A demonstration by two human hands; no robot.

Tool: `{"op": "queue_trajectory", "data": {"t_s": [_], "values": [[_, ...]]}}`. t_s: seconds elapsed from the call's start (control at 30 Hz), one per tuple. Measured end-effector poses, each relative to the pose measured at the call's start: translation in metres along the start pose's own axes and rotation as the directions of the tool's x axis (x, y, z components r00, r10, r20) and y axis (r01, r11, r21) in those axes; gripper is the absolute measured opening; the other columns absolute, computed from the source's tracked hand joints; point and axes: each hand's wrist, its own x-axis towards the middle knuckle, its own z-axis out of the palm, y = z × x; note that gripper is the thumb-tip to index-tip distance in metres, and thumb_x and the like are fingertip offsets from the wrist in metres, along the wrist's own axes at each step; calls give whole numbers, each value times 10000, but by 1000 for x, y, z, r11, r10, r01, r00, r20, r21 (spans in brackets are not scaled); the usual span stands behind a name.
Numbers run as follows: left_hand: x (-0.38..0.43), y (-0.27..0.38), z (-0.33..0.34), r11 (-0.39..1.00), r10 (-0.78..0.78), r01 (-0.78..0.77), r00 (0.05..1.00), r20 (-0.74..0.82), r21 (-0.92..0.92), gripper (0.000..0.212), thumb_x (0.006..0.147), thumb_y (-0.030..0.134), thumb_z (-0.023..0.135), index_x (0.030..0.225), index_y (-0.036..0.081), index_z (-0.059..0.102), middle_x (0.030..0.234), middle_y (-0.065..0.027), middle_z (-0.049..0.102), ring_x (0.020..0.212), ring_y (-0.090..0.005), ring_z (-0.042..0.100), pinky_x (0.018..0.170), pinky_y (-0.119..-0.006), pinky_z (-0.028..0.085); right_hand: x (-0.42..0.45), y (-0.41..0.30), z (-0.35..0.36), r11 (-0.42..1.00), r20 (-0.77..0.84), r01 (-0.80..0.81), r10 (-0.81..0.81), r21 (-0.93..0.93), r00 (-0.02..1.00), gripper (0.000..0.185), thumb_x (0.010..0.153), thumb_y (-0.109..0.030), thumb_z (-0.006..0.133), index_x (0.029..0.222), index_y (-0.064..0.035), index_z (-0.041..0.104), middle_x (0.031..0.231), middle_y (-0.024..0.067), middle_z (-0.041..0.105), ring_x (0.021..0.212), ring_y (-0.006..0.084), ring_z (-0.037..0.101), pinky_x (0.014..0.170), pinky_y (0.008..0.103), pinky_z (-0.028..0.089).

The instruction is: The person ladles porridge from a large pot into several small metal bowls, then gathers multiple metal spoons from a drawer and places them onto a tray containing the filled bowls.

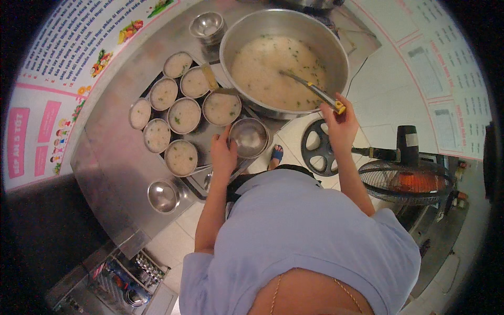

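Observation:
My right hand [341, 125] grips the yellow-trimmed handle of a metal ladle [305, 83]. The ladle's lower end is sunk in pale porridge [271, 73] with green flecks, inside a large metal pot [343, 75]. At the left rim of an empty-looking metal bowl [250, 138], just below the pot, my left hand [224, 153] holds on with thumb and index finger. Several filled metal bowls, such as a near one [181, 158] and one close to my fingertips [222, 108], stand grouped to the left on a dark-edged tray [199, 151].
Stacked metal bowls [206, 25] stand behind the filled ones. Another bowl stack [163, 196] sits at the near left on the steel table [114, 157]. A floor fan [407, 181] and its round base [321, 147] are at my right. Posters with writing [47, 130] line the walls.

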Motion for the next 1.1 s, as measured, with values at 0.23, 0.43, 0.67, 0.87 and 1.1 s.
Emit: {"op": "queue_trajectory", "data": {"t_s": [0.23,0.43,0.67,0.87,1.1], "values": [[-8,24,-31,972,173,-179,984,-48,-153,448,762,31,535,1208,71,519,994,-207,590,875,-351,579,760,-415,462,82,-11,19,983,-52,140,-134,115,990,304,792,-293,702,903,-14,652,725,16,610,606,72,528,545,203,422],[-36,29,-74,892,91,-15,985,147,-452,434,847,82,546,1269,57,449,1042,-124,591,909,-185,598,717,-324,527,134,-11,21,991,299,-5,-35,132,953,339,761,-303,724,930,-22,640,637,0,561,484,60,475,446,195,369],[-24,76,-76,466,-170,13,983,-75,-885,367,887,90,502,1238,3,435,1067,-106,575,904,-176,607,652,-297,565,144,3,32,935,396,-88,-59,343,916,236,792,-194,672,903,9,627,657,51,606,537,104,581,488,222,474],[-17,83,-83,360,-159,-126,968,-193,-925,366,884,84,494,1224,-29,416,1087,-124,571,921,-224,616,698,-376,583,129,1,31,875,500,-198,-58,443,864,217,819,-127,628,950,45,606,773,123,637,649,176,642,585,273,550],[7,108,-78,422,-127,-202,952,-278,-884,459,867,40,498,1308,13,374,1154,-149,491,918,-224,606,666,-357,590,112,-8,-12,767,408,-332,101,549,907,233,798,-123,618,931,67,594,737,148,628,584,219,650,535,290,560]]}}
